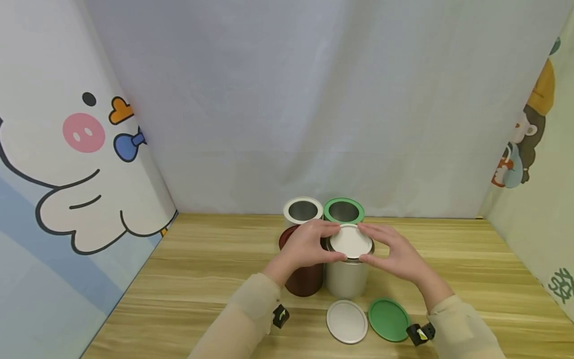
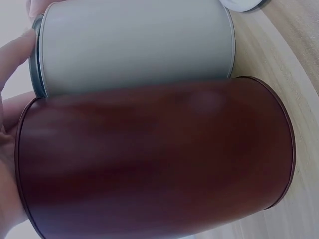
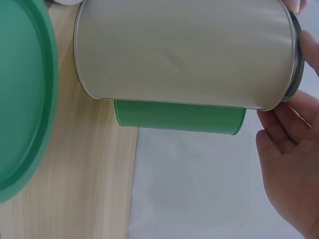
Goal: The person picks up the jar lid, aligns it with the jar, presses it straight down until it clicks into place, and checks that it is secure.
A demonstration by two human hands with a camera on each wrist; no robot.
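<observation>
A white round lid (image 1: 352, 242) lies over the mouth of a light grey can (image 1: 347, 281), with a dark rim showing around it. My left hand (image 1: 309, 244) holds the lid's left side, fingers at the back edge and thumb at the front. From the right, my right hand (image 1: 396, 252) grips the same lid likewise. Left of the grey can stands a dark red can (image 2: 159, 159), partly under my left hand in the head view. In the right wrist view, my fingers reach the can's dark top rim.
Behind stand a can with a white rim (image 1: 303, 200) and a green can (image 1: 344, 200), both uncovered at the top. A second white lid (image 1: 347, 321) and a green lid (image 1: 389, 320) lie flat on the wooden table (image 1: 215, 259) in front. A pale curtain (image 1: 269, 99) hangs behind.
</observation>
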